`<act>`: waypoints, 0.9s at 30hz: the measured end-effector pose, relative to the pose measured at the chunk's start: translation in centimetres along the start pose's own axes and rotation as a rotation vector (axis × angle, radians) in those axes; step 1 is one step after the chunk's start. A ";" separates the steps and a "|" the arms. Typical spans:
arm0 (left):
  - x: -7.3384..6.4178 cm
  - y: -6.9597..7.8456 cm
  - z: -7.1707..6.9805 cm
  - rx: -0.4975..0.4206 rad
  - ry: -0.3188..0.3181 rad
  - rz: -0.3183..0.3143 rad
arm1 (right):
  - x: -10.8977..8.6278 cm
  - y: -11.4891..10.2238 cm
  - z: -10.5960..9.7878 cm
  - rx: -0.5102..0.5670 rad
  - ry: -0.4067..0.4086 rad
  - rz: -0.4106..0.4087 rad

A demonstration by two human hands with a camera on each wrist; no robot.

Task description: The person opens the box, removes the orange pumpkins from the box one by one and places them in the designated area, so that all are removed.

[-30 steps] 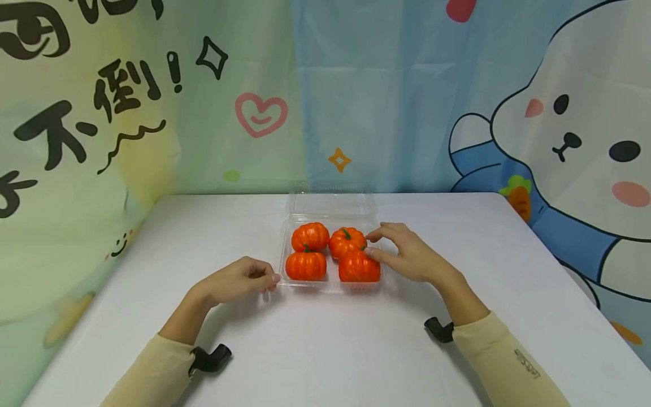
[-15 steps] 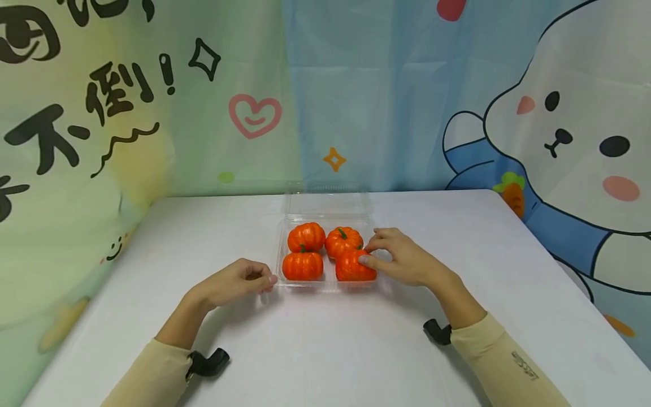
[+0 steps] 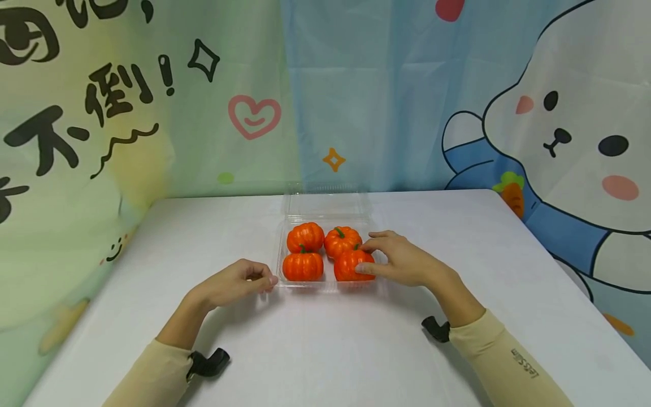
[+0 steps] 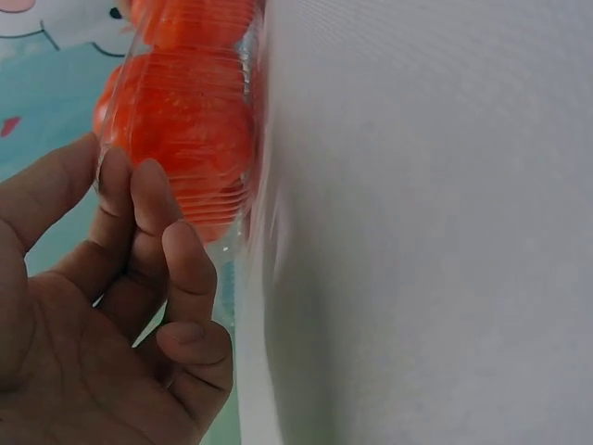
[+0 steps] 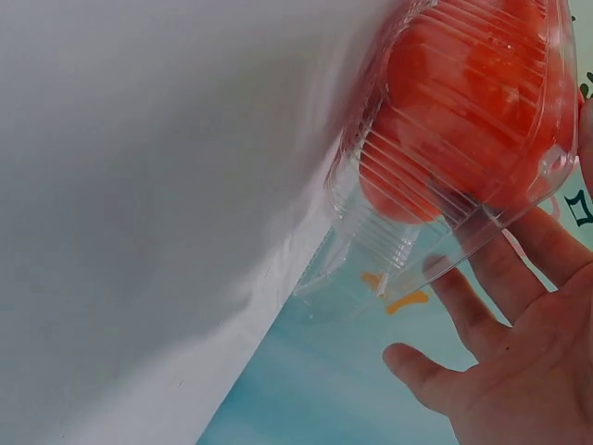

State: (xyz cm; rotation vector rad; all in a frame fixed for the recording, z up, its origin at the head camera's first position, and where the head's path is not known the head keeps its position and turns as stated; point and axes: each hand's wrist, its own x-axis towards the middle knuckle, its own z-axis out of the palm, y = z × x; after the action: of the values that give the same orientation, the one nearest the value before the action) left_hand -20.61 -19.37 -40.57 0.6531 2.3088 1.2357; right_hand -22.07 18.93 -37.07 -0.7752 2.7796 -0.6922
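Several small orange toy pumpkins sit in a clear plastic clamshell box [image 3: 329,284], whose lid [image 3: 328,204] is folded back behind it. My right hand [image 3: 407,259] grips the near-right pumpkin [image 3: 348,268], thumb on its front and fingers at its far side. The far-right pumpkin [image 3: 342,241] is just beyond those fingertips. At the box's near-left corner, my left hand [image 3: 239,282] pinches the rim between thumb and forefinger; the left wrist view shows this hand [image 4: 120,278] against the ribbed wall. Beside the left hand are the near-left pumpkin [image 3: 303,268] and the far-left pumpkin [image 3: 306,237].
The box stands on a white table [image 3: 325,345], toward its far edge. Behind the table hangs a printed cloth backdrop [image 3: 346,85] with a cartoon bear and lettering. A black wrist mount [image 3: 208,362] sticks out from the left sleeve, another mount [image 3: 435,329] from the right.
My right hand has come down and left from beside the right-hand pumpkins and closed its thumb and fingers round the near-right one. The left hand stays at the rim. The head view shifted slightly.
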 end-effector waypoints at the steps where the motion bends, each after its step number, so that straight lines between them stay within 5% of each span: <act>1: 0.0 0.0 0.0 0.006 0.006 -0.002 | 0.0 0.0 0.0 -0.004 0.000 -0.003; 12: -0.1 0.2 -0.1 0.034 0.049 -0.014 | -1.0 0.0 -0.4 0.062 0.058 -0.022; 27: -0.1 0.3 -0.1 0.040 0.064 -0.022 | -1.9 1.1 -1.2 0.129 0.193 -0.205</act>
State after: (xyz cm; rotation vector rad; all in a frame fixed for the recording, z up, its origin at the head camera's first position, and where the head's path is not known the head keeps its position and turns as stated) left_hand -20.57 -19.37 -40.26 0.6086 2.3926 1.2199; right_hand -21.27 21.23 -36.47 -1.0260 2.8118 -1.0236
